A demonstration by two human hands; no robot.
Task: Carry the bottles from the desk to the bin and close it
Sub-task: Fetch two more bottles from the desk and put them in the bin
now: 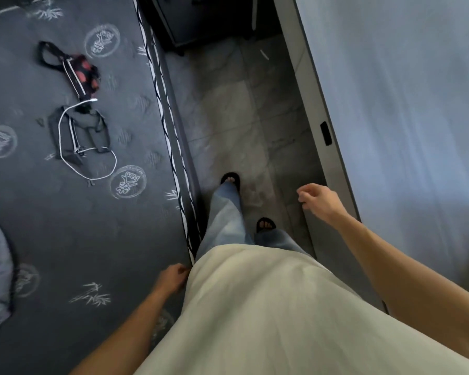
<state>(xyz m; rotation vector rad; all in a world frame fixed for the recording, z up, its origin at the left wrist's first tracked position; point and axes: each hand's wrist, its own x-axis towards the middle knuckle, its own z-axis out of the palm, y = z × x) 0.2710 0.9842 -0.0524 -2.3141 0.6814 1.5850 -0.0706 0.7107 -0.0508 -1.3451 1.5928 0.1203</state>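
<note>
No bottle, desk or bin shows in the head view. My left hand (172, 277) hangs beside my hip at the bed's edge, fingers curled, nothing in it. My right hand (316, 197) is out in front at the right, over the floor near the pale wall panel, fingers loosely curled and holding nothing. My feet in dark sandals stand on the grey tiled floor (228, 112) between bed and wall.
A bed with a dark patterned cover (65, 226) fills the left side. On it lie a black strap harness with a white cord (79, 136) and a red-spotted pouch (86, 74). A pale door or panel (390, 104) runs along the right. Dark furniture (201, 20) stands ahead.
</note>
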